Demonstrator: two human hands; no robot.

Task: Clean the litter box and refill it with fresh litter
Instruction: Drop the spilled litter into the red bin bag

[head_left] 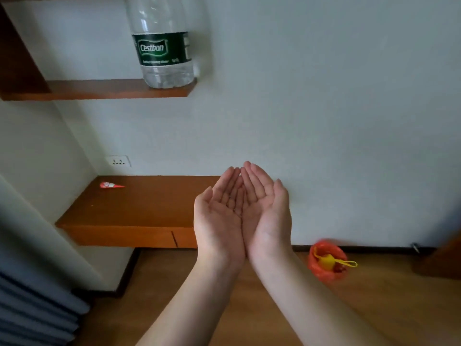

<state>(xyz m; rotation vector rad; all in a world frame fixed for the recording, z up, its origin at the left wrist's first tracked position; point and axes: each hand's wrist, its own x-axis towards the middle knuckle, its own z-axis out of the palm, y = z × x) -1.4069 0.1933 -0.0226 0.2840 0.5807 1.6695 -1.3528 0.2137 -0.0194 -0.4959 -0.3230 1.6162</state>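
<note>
- No litter box in view, no litter bag, no scoop I can identify. Can't say where the box is; it's outside the frame.
- Progress call: nothing here shows cleaning or refilling done. I'd judge we're at the very start or between steps; the whole job (empty, clean, refill) looks to be left as far as I can see.
- My left hand (219,218) and right hand (265,211) are held out palms up, side by side, little-finger edges touching, fingers straight and slightly cupped. Both hold nothing.
- Landmark: the hands. Below and to the right of them, an orange plastic bag (324,263) sits on the wooden floor (374,308) against the wall (324,121). Mouth open, something yellow (326,262) with a loop strap pokes out. Could be a waste bag; can't confirm.
- Left of the hands and behind them, a brown wooden tabletop (139,208) fixed into the corner. Its front edge has a dark crack close to my left wrist.
- Far left on it, well apart from the hands, a small red cone-shaped packet (111,185).
- Wall socket (118,161) just above the tabletop's back edge, up and left of the hands.
- High above and left of the hands, a wooden shelf (112,89) carries a clear water bottle (162,46), green label, upright at the shelf's right end. Looks nearly empty; not sure.
- Bottom-left corner, well away from the hands: grey-blue pleated fabric (32,308), likely a curtain.
- Right edge: a dark brown piece, blurred; can't identify.
</note>
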